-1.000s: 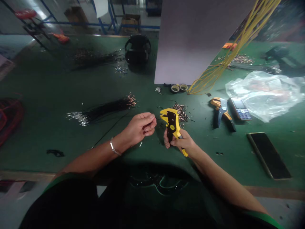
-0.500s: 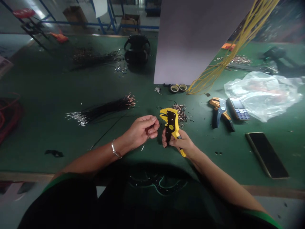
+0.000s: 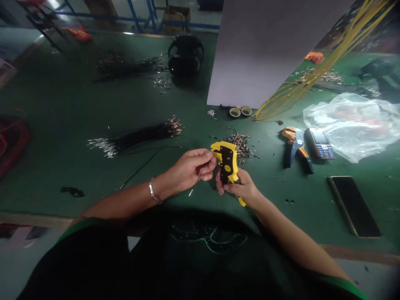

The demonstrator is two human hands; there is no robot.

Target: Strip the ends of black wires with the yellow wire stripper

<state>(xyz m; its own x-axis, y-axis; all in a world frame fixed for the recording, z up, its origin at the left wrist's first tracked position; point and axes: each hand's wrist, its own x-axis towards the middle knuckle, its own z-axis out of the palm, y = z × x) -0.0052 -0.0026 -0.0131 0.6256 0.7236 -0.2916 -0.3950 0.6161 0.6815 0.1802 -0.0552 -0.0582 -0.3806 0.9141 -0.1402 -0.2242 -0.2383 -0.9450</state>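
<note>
Since half a second ago, my left hand (image 3: 195,166) has closed the gap to the yellow tool (image 3: 229,157), and its fingertips are now right at the tool's mouth, so near that I cannot tell whether they touch. My left thumb and forefinger are pinched together on what I take to be a thin wire (image 3: 190,193); its pale tip shows below the hand, pointing down toward my body, while the end between the fingers is hidden. That slender strand shows more plainly than it did, and I judge that its hidden end has been brought up to the tool, though I cannot see whether any of it is inside. My right hand (image 3: 239,185) has stayed wrapped round the handles, fingers curled firmly about them, the head up and its mouth facing left. Behind the tool lies a pile of short dark offcuts (image 3: 243,143) on the green desk (image 3: 78,110). Left of my hands rests the black wire bundle (image 3: 140,136), silvery at one end and coppery at the other, with a loose black strand (image 3: 139,172) lying nearer me.
</note>
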